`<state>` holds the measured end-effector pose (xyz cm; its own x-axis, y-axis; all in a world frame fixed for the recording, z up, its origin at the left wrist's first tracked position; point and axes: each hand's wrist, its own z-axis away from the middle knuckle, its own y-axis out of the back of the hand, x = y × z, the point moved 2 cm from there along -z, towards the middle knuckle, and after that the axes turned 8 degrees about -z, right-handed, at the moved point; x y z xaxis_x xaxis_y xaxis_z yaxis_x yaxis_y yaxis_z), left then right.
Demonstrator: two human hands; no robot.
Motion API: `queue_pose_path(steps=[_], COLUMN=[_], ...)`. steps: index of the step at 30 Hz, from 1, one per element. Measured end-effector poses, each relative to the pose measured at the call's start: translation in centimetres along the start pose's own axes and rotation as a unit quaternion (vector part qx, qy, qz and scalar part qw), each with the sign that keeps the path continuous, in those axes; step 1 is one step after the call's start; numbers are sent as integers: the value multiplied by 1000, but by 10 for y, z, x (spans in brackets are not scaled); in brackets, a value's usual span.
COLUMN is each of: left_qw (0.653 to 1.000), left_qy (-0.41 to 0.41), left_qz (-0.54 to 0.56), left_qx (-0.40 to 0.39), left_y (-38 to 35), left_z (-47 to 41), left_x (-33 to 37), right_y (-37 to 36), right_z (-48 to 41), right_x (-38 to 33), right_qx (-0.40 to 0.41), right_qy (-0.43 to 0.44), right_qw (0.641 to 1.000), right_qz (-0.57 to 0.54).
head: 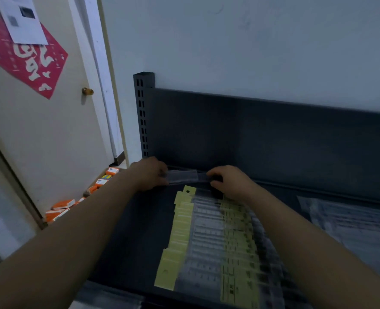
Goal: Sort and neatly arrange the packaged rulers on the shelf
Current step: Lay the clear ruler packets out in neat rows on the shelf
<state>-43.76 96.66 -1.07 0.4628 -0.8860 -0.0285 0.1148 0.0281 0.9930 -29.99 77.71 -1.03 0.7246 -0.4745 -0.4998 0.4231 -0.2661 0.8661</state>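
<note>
Both hands are held out over the back of the dark shelf (140, 230), and one packaged ruler (184, 176) in clear wrap is gripped between them. Its left end is enclosed by the curled fingers of the left hand (150, 175), and its right end is pinched under the bent fingers of the right hand (228, 181). The ruler is stretched crosswise from hand to hand, roughly level and close to the back panel (273, 134); whether it touches the shelf floor cannot be told. Just below the right hand, nearer the person, a long overlapping row of packaged rulers (207, 237) with pale yellow header cards is laid out, its far end reaching that hand. Well to the right of the right hand a looser heap of clear packages (352, 219) is seen, blurred. Behind the left hand a slotted upright post (142, 117) is fixed. Beyond the left forearm, orange boxes (62, 206) are scattered on the floor beside a door (50, 130), on which a red poster (28, 59) is hung.
</note>
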Motion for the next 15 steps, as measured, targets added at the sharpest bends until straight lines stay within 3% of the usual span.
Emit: queue_pose_path(steps=[15], left_qw=[997], left_qy=[-37], left_qz=[42], left_qx=[-53], left_y=[6], left_z=[-13], left_x=[3], right_y=[9], right_z=[-6], right_x=[14], right_qx=[58], right_qy=[-55], right_qw=[975], right_qz=[-206])
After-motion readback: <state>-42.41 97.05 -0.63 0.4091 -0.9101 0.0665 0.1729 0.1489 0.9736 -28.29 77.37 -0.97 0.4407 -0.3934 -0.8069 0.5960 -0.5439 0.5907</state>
